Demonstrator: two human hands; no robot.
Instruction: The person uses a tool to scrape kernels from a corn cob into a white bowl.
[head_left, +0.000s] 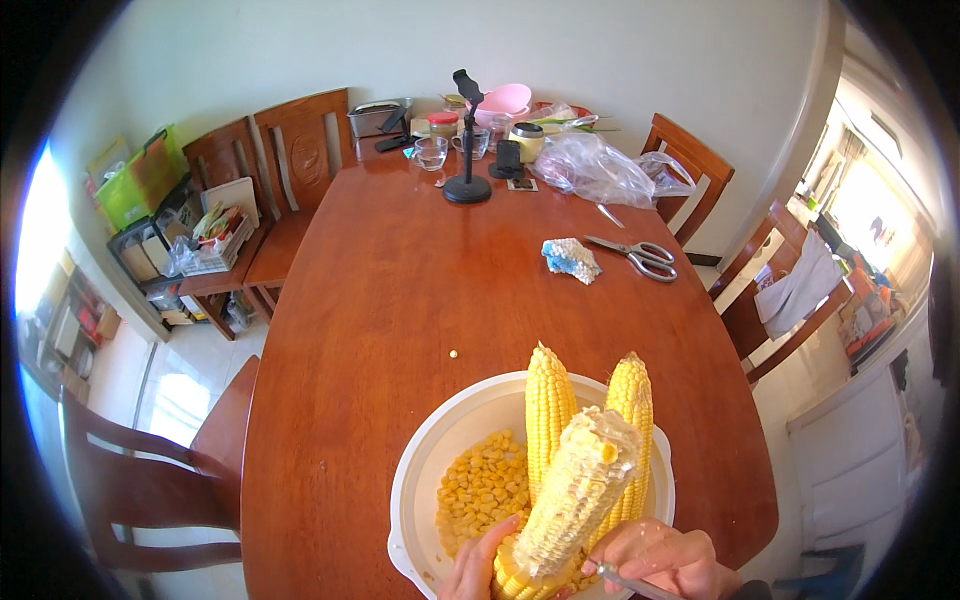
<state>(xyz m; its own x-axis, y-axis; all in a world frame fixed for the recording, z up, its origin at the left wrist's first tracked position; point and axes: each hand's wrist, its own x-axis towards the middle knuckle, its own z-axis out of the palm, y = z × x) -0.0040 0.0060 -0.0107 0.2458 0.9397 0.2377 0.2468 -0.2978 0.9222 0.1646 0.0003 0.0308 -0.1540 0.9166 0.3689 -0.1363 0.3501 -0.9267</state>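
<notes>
Near the bottom of the view, my left hand (480, 559) grips the lower end of a corn cob (581, 487). Its upper part is largely stripped of kernels, while yellow kernels remain around the lower end. My right hand (660, 555) holds a thin metal tool (626, 581) against the cob's lower right side; the tool's far end is out of frame. Below them is a white plastic basin (409, 457) with loose corn kernels (484, 480) at its left. Two full ears of corn, one left (549, 412) and one right (634, 405), lean in the basin behind the cob.
On the wooden table (360, 300) lie scissors (645, 259), a blue-white knitted cloth (571, 259) and one stray kernel (453, 354). A black phone stand (466, 187), glass cups (430, 154), jars, a pink bowl (504, 101) and plastic bags (596, 169) occupy the far end. Wooden chairs surround the table.
</notes>
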